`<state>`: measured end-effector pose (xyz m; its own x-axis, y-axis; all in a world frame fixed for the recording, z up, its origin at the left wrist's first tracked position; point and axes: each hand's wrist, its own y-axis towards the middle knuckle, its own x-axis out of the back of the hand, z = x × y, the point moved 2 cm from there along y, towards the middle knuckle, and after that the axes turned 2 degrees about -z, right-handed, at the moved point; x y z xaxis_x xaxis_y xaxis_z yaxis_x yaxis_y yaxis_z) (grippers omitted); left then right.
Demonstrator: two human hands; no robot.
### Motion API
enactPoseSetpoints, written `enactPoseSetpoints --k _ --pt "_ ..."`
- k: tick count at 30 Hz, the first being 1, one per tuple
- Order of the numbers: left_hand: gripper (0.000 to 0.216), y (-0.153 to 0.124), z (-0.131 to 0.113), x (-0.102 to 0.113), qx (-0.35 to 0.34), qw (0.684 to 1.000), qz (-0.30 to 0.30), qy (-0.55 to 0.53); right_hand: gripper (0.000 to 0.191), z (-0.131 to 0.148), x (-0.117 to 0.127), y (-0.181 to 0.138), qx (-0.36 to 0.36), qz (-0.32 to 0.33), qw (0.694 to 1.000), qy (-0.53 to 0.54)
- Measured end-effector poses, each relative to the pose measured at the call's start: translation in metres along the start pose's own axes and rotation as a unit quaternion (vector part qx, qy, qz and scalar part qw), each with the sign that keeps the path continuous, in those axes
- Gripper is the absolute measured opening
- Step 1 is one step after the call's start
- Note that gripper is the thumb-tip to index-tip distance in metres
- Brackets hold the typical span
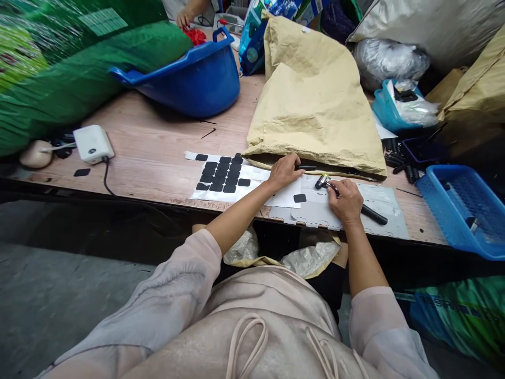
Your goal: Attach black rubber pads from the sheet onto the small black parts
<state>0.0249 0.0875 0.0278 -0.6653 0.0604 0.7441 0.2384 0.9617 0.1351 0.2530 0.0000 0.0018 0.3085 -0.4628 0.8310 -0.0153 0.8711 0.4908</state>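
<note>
My right hand is closed around a small mallet with a black handle and a shiny head that has a yellow face. The mallet's head is just above a grey board at the table's front edge. My left hand pinches a slim black piece at the mouth of a tan sack. Under my left wrist lies white backing paper bearing rows of black rounded patches. A single black patch lies on the paper between my hands.
Behind the paper stands a blue basin. At the left is a white box with a cable. A blue basket and loose black parts lie to the right. Another person's hand is at the far side.
</note>
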Motion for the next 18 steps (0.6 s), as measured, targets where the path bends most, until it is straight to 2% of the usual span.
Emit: enactPoseSetpoints --k 3,6,10,13,18 --pt "0.027 0.005 0.000 -0.001 0.013 0.999 0.022 0.030 0.023 0.000 0.001 0.000 0.003 0.001 1.000 -0.001" --pt "0.018 0.002 0.003 0.001 -0.010 0.999 0.032 0.025 0.022 0.000 0.001 0.000 0.001 -0.001 1.000 0.002" --pt "0.017 -0.019 0.007 0.002 -0.081 0.997 0.015 -0.011 0.023 -0.002 -0.001 0.000 0.000 -0.008 1.000 0.004" --pt "0.015 -0.037 0.010 -0.001 -0.098 0.995 0.011 -0.017 0.023 -0.002 -0.001 -0.001 0.011 -0.016 1.000 -0.002" --pt "0.014 -0.045 0.011 -0.006 -0.088 0.996 0.014 -0.023 0.030 -0.004 0.008 -0.002 0.004 -0.100 0.994 -0.050"
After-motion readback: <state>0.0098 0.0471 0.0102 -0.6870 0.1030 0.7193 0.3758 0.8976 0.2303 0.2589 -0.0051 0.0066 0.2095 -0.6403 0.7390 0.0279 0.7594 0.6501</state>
